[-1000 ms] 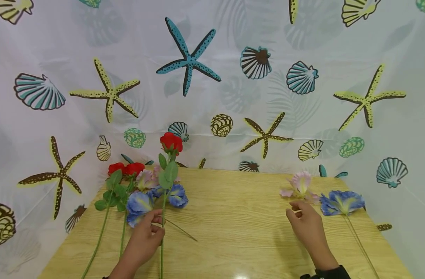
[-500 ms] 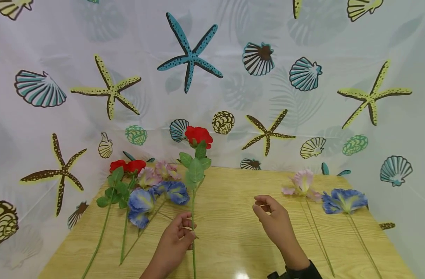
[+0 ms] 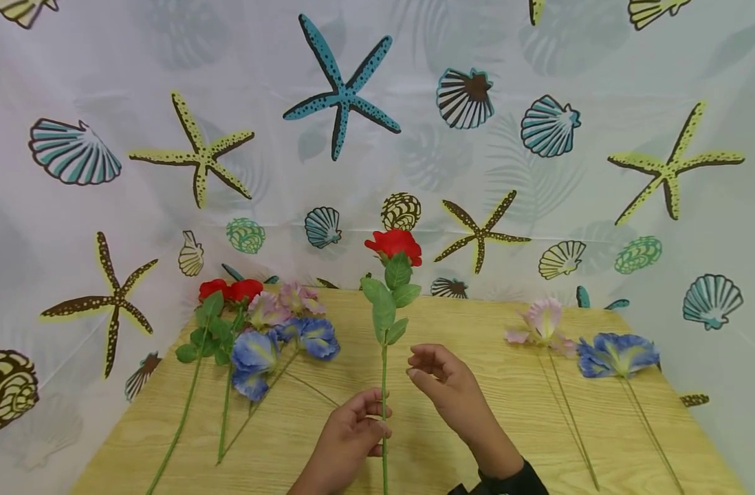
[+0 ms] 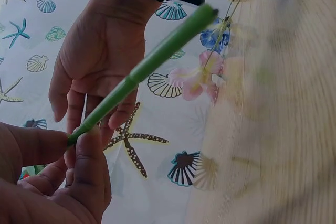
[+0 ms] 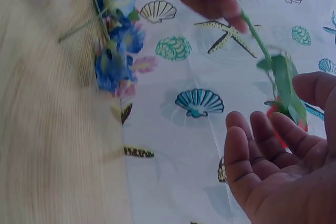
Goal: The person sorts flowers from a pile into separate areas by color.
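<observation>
The fingers (image 4: 39,145) of the left hand (image 3: 353,433) are closed to a pinch on the green stem of a red rose (image 3: 384,313), held upright at the middle of the worktop (image 3: 476,323). In the left wrist view the stem's lower end (image 4: 210,14) sticks out past the pinch; overhead, the leaves and red bloom (image 3: 397,244) stand well above it. The right hand (image 3: 452,395) is just beside the rose, its fingers softly bent and spread a little, with nothing in them; the head view shows a gap between them and the stem. Over the last second the left hand has carried the rose from in front of the flowers on the left to the middle, while the right hand has come in from beside the pink flower (image 3: 546,323) on the right. As I judge it, the rose is now set apart from the rest and within easy reach of both hands. Further out, on the left, lie two more red roses (image 3: 213,289), pink flowers (image 3: 267,309) and blue flowers (image 3: 256,352), bunched together; on the right the pink flower lies near a blue flower (image 3: 619,356). Behind hangs a cloth (image 3: 353,185) printed with starfish and shells.
</observation>
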`<action>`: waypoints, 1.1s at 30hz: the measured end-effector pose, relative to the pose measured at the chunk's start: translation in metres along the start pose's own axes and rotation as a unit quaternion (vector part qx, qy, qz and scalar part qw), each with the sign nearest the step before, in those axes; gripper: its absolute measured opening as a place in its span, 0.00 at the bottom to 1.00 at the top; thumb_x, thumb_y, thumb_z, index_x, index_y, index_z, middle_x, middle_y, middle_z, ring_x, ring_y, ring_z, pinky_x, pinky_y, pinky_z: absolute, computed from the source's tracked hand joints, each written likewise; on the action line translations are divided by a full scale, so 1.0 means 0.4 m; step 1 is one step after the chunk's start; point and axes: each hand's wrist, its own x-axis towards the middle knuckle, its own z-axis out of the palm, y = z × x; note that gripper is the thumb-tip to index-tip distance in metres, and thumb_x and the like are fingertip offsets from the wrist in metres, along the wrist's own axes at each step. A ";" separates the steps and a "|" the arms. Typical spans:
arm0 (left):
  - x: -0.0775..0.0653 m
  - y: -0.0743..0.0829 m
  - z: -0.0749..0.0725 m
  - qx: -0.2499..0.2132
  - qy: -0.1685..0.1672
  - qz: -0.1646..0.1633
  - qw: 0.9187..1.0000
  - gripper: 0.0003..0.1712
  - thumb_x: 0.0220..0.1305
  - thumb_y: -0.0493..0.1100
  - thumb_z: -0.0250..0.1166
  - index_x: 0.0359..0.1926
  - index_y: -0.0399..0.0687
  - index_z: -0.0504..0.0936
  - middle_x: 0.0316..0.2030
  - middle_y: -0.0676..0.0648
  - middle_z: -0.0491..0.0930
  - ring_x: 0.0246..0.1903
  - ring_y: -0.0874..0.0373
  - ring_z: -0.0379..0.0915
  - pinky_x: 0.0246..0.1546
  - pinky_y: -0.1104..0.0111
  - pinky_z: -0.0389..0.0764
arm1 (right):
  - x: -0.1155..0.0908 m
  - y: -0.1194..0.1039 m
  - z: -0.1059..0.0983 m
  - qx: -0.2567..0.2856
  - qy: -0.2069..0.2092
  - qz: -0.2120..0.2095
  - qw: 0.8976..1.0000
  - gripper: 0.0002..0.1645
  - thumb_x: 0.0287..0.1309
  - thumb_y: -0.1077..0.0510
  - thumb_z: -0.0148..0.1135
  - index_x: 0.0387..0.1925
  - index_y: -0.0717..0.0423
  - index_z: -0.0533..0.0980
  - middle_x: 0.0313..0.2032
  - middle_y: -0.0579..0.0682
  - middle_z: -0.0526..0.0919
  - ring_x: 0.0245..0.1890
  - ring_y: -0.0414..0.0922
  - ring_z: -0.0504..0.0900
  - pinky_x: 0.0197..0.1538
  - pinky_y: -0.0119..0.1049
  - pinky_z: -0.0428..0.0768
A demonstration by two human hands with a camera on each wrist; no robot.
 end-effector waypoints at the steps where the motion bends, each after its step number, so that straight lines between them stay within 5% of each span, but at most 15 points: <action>1: 0.000 0.000 0.005 0.002 -0.001 0.000 1.000 0.23 0.65 0.37 0.54 0.61 0.40 0.66 0.46 0.43 0.71 0.37 0.55 0.72 0.32 0.66 0.76 | -0.001 -0.001 0.008 0.011 0.001 -0.001 1.000 0.18 0.58 0.54 0.61 0.51 0.47 0.73 0.44 0.50 0.77 0.46 0.46 0.76 0.48 0.39 0.75; 11: 0.003 -0.011 0.042 -0.002 -0.007 -0.009 1.000 0.17 0.63 0.35 0.55 0.53 0.38 0.71 0.44 0.43 0.74 0.36 0.55 0.73 0.32 0.66 0.76 | -0.014 -0.020 0.068 0.084 0.043 0.000 0.996 0.14 0.56 0.65 0.60 0.46 0.56 0.72 0.38 0.56 0.75 0.36 0.49 0.77 0.38 0.37 0.78; 19: 0.009 -0.019 0.065 -0.014 0.008 -0.010 1.000 0.12 0.63 0.35 0.56 0.48 0.37 0.72 0.39 0.44 0.75 0.33 0.57 0.74 0.32 0.66 0.76 | -0.025 -0.045 0.068 0.084 0.075 0.011 0.994 0.16 0.57 0.65 0.60 0.48 0.56 0.72 0.38 0.56 0.74 0.34 0.47 0.77 0.35 0.44 0.79; 25: 0.011 -0.024 0.075 -0.010 0.012 -0.008 1.000 0.11 0.64 0.35 0.55 0.48 0.38 0.72 0.39 0.45 0.73 0.32 0.57 0.74 0.32 0.64 0.77 | -0.044 -0.080 0.071 0.057 0.092 0.029 0.994 0.17 0.58 0.66 0.57 0.50 0.55 0.72 0.38 0.55 0.76 0.33 0.51 0.78 0.32 0.43 0.80; 29: 0.008 -0.023 0.081 -0.007 0.021 -0.004 1.000 0.12 0.64 0.37 0.57 0.47 0.38 0.72 0.39 0.45 0.73 0.31 0.57 0.73 0.31 0.64 0.77 | -0.038 -0.051 0.070 0.039 0.104 0.022 0.994 0.17 0.58 0.65 0.59 0.49 0.53 0.74 0.37 0.53 0.77 0.32 0.49 0.79 0.30 0.40 0.80; 33: 0.010 -0.027 0.075 0.053 0.039 0.007 0.998 0.20 0.62 0.47 0.60 0.51 0.42 0.70 0.47 0.44 0.70 0.38 0.56 0.72 0.35 0.62 0.77 | -0.032 -0.019 0.060 -0.005 0.118 0.006 0.993 0.16 0.58 0.63 0.59 0.49 0.50 0.74 0.36 0.52 0.76 0.31 0.45 0.79 0.29 0.37 0.80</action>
